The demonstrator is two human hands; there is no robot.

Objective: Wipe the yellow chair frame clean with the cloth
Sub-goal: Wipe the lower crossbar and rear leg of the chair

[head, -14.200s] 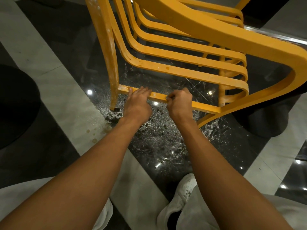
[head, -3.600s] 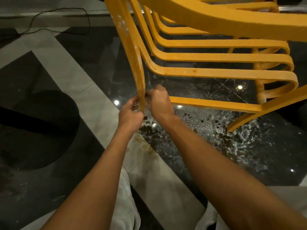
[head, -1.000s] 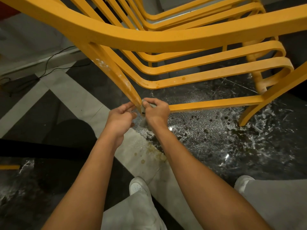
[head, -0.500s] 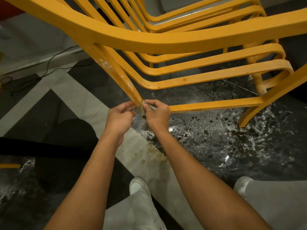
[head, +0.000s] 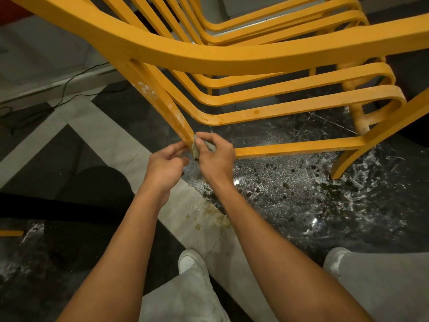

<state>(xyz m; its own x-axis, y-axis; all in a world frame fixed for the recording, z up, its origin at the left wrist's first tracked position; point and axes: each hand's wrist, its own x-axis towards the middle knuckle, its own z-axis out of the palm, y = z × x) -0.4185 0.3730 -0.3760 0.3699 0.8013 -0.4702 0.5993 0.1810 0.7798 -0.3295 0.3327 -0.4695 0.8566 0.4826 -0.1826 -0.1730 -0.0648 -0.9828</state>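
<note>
At centre frame, the cloth (head: pixel 210 145) is pinched in the curled fingers of the right hand (head: pixel 216 159) and pressed to the lower end of the chair leg (head: pixel 167 105), which is held from the left by the curled fingers of the left hand (head: pixel 166 168), above the wet floor (head: pixel 301 205).

Chair frame (head: pixel 232 59): matt yellow paint, whitish scuffs on leg. Cloth (head: pixel 210 145): grey, crumpled. Floor (head: pixel 290 205): glossy dark stone, wet-speckled.
</note>
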